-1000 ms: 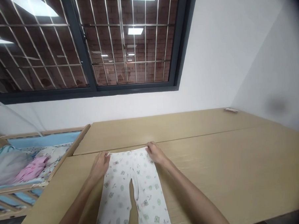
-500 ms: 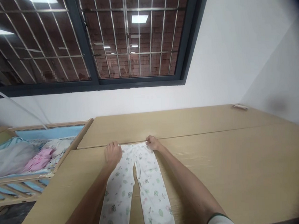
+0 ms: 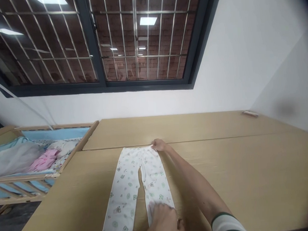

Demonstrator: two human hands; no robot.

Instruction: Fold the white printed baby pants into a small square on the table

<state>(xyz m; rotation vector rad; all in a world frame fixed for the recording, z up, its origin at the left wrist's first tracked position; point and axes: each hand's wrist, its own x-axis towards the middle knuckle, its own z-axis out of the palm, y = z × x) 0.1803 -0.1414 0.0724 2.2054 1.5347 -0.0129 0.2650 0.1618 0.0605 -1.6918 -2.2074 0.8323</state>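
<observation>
A pair of white baby trousers (image 3: 126,188) with small green prints lies flat on the wooden table (image 3: 248,172), waistband away from me and legs pointing toward me. My right hand (image 3: 158,145) reaches out to the waistband's right corner, fingers closed on the cloth there. My left hand (image 3: 163,221) is close to me at the bottom of the picture. It sits on the lower end of the right trouser leg with fingers curled over the cloth. The left trouser leg lies free.
A wooden cot (image 3: 43,157) with blue lining stands left of the table and holds pink and pale clothes (image 3: 43,159). A small flat object (image 3: 250,113) lies at the table's far right corner. A barred window (image 3: 94,43) fills the wall behind.
My left hand has left the waistband's left corner and come back to the lower end of the right trouser leg. My right hand stays at the waistband.
</observation>
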